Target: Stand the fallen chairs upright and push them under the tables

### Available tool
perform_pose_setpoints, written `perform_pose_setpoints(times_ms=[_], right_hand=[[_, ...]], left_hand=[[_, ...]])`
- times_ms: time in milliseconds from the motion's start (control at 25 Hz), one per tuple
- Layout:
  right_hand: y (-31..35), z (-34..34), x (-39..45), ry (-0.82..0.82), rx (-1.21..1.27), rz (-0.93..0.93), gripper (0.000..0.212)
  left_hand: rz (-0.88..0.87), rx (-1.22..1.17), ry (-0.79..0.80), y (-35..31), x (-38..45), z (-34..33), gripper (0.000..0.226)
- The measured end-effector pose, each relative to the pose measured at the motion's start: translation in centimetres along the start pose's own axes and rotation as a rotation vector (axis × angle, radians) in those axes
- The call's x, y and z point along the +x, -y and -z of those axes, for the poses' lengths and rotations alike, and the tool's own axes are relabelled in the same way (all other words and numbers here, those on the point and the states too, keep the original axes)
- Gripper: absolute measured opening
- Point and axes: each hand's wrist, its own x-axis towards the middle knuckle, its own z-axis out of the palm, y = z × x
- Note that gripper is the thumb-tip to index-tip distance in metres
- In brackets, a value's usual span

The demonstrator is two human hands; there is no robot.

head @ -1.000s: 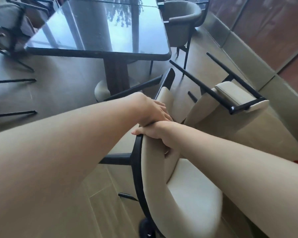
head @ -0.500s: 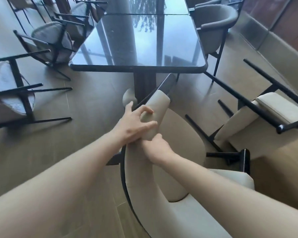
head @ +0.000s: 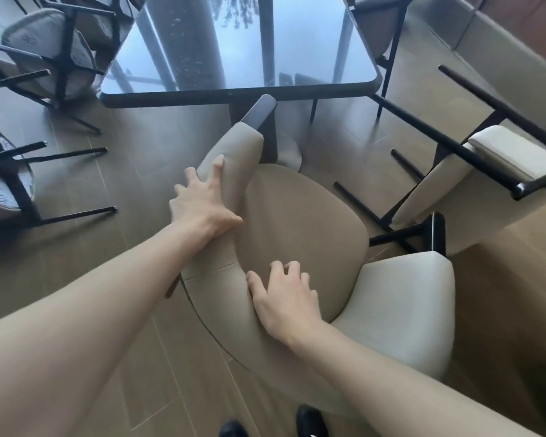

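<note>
A beige armchair (head: 300,222) with black legs stands upright in front of me, its seat facing the dark glossy table (head: 234,95). My left hand (head: 202,206) grips the chair's left armrest, with the thumb on the seat side and the fingers spread over the outer side. My right hand (head: 286,299) holds the top of the curved backrest, its fingers bent over the rim onto the inner face. The armrest's front tip almost reaches the table's near edge.
A second beige chair (head: 498,156) lies tipped over at the right, black legs pointing at me, close to the low wall. Two grey chairs (head: 44,55) (head: 4,187) lie fallen at the left. An upright grey chair (head: 380,23) stands at the table's far right corner. The table's pedestal (head: 265,134) stands under it.
The chair has come fully upright and stands closer to the table. My left hand slid forward along the armrest; my right hand moved back onto the backrest top.
</note>
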Motion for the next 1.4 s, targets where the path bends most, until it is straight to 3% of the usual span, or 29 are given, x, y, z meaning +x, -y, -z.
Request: perform_pose_setpoints(times_ms=[120,200,360,560,840,1000,1160,1280,1400], right_hand=[[-1.3,-2.6,-1.6,0.049,0.106,-0.058,0.064],[-2.4,-4.5,-3.1,-0.098,-0.013,0.062,0.065],[-2.8,-7.6,-4.5,-0.364,-0.209,0.270,0.058],[0.6,-9.7,-1.8,-0.403,-0.244,0.299,0.058],[4.7,-11.9,0.6,-0.433,-0.291,0.311,0.064],[6.7,-13.6,1.6,-0.371,-0.308,0.321,0.068],[7.3,-15.1,2.2,-0.364,-0.384,0.376,0.059],[7.2,-15.4,2.1,-0.349,-0.394,0.377,0.058],[7.4,-15.4,1.9,-0.362,-0.416,0.374,0.059]], left_hand=[[0.001,0.024,-0.003,2.7,0.2,-0.5,0.123],[0.059,-0.014,-0.003,4.9,-0.1,-0.8,0.123],[0.141,-0.150,-0.063,9.4,0.3,-1.5,0.075],[0.169,-0.260,-0.066,14.3,3.6,-2.5,0.061],[0.184,-0.320,-0.066,19.6,7.5,-3.9,0.062],[0.230,-0.351,-0.036,23.0,9.1,-5.2,0.062],[0.298,-0.331,-0.026,25.8,8.3,-7.0,0.059],[0.261,-0.298,0.012,26.4,7.6,-7.3,0.060],[-0.009,-0.048,-0.037,24.6,5.5,-7.4,0.055]])
